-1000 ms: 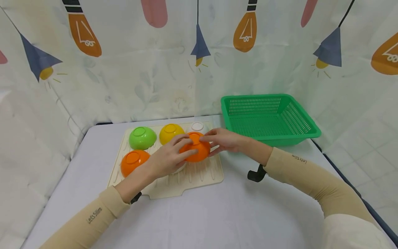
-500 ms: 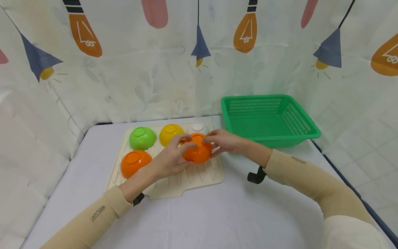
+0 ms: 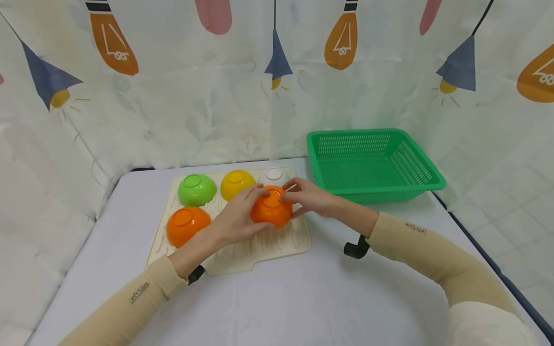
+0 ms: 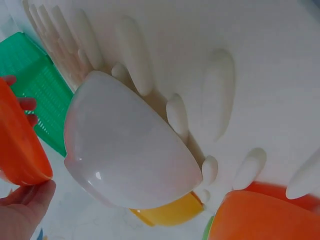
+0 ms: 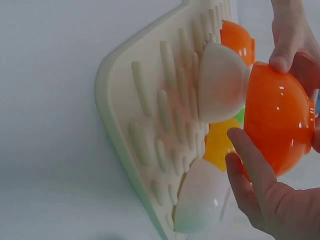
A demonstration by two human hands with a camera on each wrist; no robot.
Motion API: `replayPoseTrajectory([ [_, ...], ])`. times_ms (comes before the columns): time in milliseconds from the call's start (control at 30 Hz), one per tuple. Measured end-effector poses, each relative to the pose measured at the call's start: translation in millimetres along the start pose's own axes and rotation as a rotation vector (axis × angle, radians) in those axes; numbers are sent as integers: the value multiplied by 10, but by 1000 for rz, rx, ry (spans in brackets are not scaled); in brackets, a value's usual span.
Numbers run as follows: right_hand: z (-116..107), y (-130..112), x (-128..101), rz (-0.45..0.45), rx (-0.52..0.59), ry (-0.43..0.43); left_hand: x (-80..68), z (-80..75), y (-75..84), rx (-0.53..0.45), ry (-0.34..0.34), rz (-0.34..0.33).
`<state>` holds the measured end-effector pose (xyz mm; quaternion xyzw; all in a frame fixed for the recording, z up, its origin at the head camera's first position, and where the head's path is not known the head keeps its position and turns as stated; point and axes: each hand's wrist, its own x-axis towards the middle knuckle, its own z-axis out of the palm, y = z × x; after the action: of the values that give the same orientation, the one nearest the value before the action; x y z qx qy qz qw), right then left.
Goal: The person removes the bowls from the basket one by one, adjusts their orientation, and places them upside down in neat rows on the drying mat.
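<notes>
Both hands hold an orange bowl (image 3: 271,207), bottom up, above the cream draining tray (image 3: 283,240). My left hand (image 3: 238,216) grips it from the left, thumb at the lower rim and fingers near the foot ring. From the other side my right hand (image 3: 313,198) grips it, fingers around the rim side. Upside down on the tray sit a second orange bowl (image 3: 187,228), a green bowl (image 3: 196,192), a yellow bowl (image 3: 237,185) and a white bowl (image 3: 273,175). Another white bowl (image 4: 125,145) shows in the left wrist view; in the head view it is hidden.
A green perforated basket (image 3: 368,194) stands at the back right of the table (image 3: 329,298), behind the right forearm. Patterned curtains (image 3: 242,105) close off the back and sides. A black wrist mount (image 3: 357,247) hangs below the right wrist.
The left hand has shifted its hold: its thumb has moved down to the bowl's lower rim. The orange bowl has moved only slightly. The right hand stays nearly in place on it.
</notes>
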<state>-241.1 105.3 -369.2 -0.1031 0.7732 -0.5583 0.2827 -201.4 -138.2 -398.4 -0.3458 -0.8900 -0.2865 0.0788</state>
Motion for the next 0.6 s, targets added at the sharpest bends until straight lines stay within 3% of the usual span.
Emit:
replayPoseTrajectory([
  [167, 47, 87, -35, -142, -94, 45, -7, -9, -5, 18, 16, 10],
  [467, 130, 275, -105, -512, -461, 103, -21, 12, -12, 32, 7, -11],
  [600, 166, 323, -131, -645, -681, 131, 1, 37, 10, 54, -18, -25],
])
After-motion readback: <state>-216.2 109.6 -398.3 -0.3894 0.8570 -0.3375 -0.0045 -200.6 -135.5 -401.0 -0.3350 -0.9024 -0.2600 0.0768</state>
